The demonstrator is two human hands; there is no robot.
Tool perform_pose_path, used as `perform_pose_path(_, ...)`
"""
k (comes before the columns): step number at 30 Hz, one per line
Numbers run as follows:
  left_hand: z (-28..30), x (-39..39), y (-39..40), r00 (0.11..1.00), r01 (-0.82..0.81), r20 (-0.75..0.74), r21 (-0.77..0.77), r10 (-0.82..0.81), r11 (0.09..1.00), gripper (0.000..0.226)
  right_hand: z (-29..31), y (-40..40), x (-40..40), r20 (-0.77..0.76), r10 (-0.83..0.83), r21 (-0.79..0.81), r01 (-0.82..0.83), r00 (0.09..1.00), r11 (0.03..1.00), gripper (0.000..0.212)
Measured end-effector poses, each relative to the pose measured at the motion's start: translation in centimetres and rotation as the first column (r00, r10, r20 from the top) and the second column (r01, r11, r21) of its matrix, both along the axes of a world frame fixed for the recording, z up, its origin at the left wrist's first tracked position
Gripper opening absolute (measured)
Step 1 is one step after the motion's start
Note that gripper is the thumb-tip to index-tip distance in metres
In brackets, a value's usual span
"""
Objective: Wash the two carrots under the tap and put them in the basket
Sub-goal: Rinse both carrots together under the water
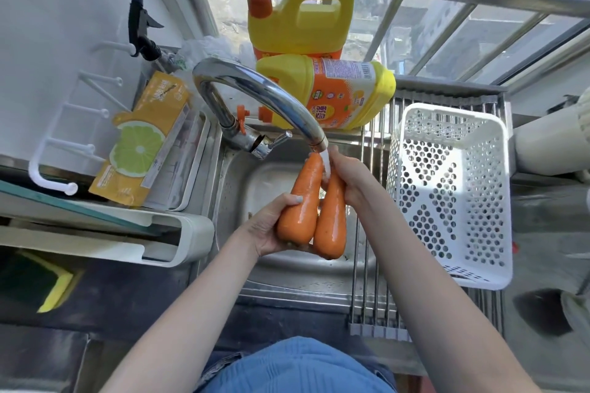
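Observation:
Two wet orange carrots lie side by side over the steel sink [255, 182], tips pointing up to the tap spout. My left hand [271, 226] cups their thick ends from below, thumb curled over the left carrot [301, 201]. My right hand [348, 175] wraps the upper part of the right carrot [332, 223]. Water runs from the chrome tap [255, 86] onto the carrot tips between my hands. The white perforated basket [501, 201] stands to the right on a steel roll-up rack, with nothing visible in it.
Two yellow detergent jugs stand [300, 19] and lie [332, 92] behind the tap. A lemon-printed pack [143, 137] leans on a white tray at the left. A yellow-green sponge [41, 287] sits at the lower left. The window rail runs along the back.

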State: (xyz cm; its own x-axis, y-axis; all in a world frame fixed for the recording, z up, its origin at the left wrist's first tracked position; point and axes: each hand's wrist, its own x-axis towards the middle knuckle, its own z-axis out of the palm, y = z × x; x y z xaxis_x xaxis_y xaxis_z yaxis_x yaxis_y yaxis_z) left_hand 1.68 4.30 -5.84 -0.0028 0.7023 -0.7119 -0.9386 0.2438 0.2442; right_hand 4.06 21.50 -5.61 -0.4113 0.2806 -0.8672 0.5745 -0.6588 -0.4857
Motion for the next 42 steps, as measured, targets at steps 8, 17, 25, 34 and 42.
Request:
perform_pose_path(8, 1.3, 1.6, 0.1, 0.937, -0.198, 0.314, 0.114, 0.154, 0.974, 0.093, 0.7, -0.8, -2.1, 0.004, 0.164, 0.208, -0.161, 0.987, 0.965, 0.032)
perform_pose_path(17, 2.2, 2.7, 1.5, 0.884, -0.310, 0.375, 0.024, 0.279, 0.950, 0.098, 0.5, -3.0, -3.6, 0.256, 0.628, 0.586, -0.635, 0.735, 0.503, 0.047)
perform_pose_path(25, 2.1, 2.4, -0.5, 0.868, -0.291, 0.405, -0.054, 0.287, 0.955, 0.102, 0.0, -3.6, -4.3, -0.173, 0.539, 0.521, -0.388, 0.824, 0.760, 0.042)
perform_pose_path(34, 1.1, 1.9, -0.2, 0.840, -0.268, 0.454, -0.130, 0.297, 0.955, 0.089, -1.9, -3.2, -4.2, -0.325, 0.642, 0.614, -0.361, 0.695, 0.702, 0.079)
perform_pose_path(42, 0.5, -0.7, 2.2, 0.908, -0.126, 0.379, -0.156, 0.177, 0.980, 0.086, -2.7, -3.0, -5.3, -0.135, 0.749, 0.801, -0.374, 0.648, 0.467, 0.080)
